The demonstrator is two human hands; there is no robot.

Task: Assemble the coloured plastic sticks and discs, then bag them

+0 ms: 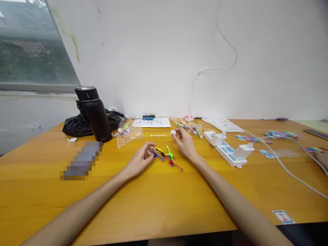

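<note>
My right hand is raised a little above the table, thumb and fingertips closed on a small white round piece. To its left, my left hand rests on the table with fingers curved and apart. Its fingertips are at a blue plastic arrow; whether they touch it I cannot tell. Between the hands lie a green arrow, a yellow arrow and a red arrow, grouped closely and partly overlapping. Farther back, a white arrow lies alone on the table.
A black bottle and a pixelated flat object stand left. Behind are clear bags of parts, a screwdriver and paper sheets. A power strip with cables lies right; another person's hand shows at the edge.
</note>
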